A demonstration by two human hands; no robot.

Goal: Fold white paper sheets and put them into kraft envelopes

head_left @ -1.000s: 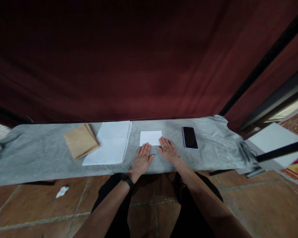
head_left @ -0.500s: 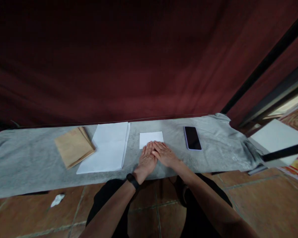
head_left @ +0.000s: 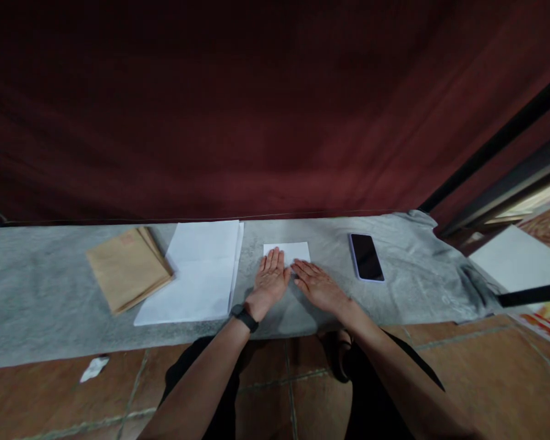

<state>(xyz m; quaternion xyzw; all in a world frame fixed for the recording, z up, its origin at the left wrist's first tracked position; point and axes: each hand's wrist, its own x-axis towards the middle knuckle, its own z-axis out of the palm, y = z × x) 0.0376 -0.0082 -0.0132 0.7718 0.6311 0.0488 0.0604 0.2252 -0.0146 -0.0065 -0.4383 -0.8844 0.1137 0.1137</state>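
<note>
Evidently flattened, the left hand (head_left: 271, 276) and right hand (head_left: 319, 285) lie open, gripping nothing, along the small white paper's (head_left: 296, 249) near side, perhaps steadying it. Grey cloth (head_left: 332, 241) leaves sliding room towards white sheets (head_left: 201, 269) left and phone (head_left: 366, 257) right; its near edge passes beneath the left wrist.

A white paper rectangle (head_left: 299, 249) lies on grey cloth (head_left: 412, 275), between larger white paper sheets (head_left: 204, 275), left, and a rectangular black phone (head_left: 366, 258), right.
</note>
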